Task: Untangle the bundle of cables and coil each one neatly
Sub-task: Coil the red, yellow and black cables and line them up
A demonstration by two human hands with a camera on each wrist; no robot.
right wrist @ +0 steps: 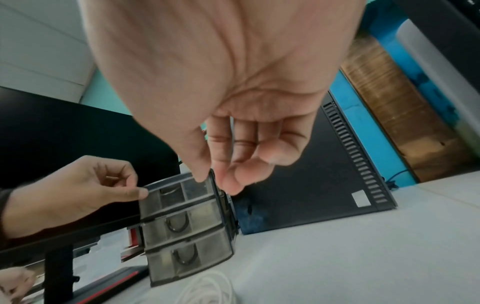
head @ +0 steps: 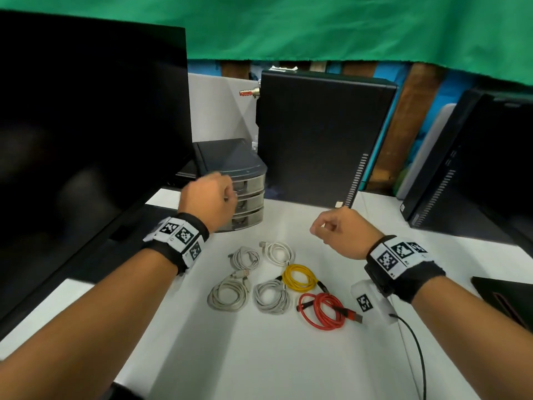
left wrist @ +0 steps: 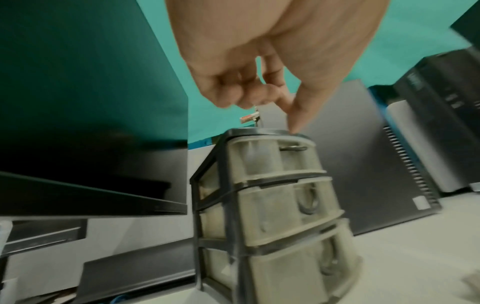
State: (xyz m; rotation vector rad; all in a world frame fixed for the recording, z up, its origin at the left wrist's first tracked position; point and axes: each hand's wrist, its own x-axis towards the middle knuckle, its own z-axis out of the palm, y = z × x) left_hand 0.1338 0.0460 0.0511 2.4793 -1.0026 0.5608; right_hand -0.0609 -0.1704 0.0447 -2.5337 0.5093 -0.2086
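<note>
Forearms, banded wrists | left hand (head: 209,197) loosely curled, empty, at translucent drawers (head: 248,194) | right hand (head: 340,229) relaxed, empty | six round cable coils (head: 271,281) on white counter (head: 259,356): four grey-white, yellow, red

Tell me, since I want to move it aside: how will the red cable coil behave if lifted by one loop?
The red cable will probably flop: its loops lie loose, with no tie visible. Its plug end sticks out and would likely dangle. It looks thin, so probably light.

Six coiled cables lie on the white table (head: 288,356): four white, one yellow cable (head: 299,278), one red cable (head: 323,310). Left hand (head: 209,197) and right hand (head: 340,230) hover beyond them, fingers loosely curled, empty.
</note>
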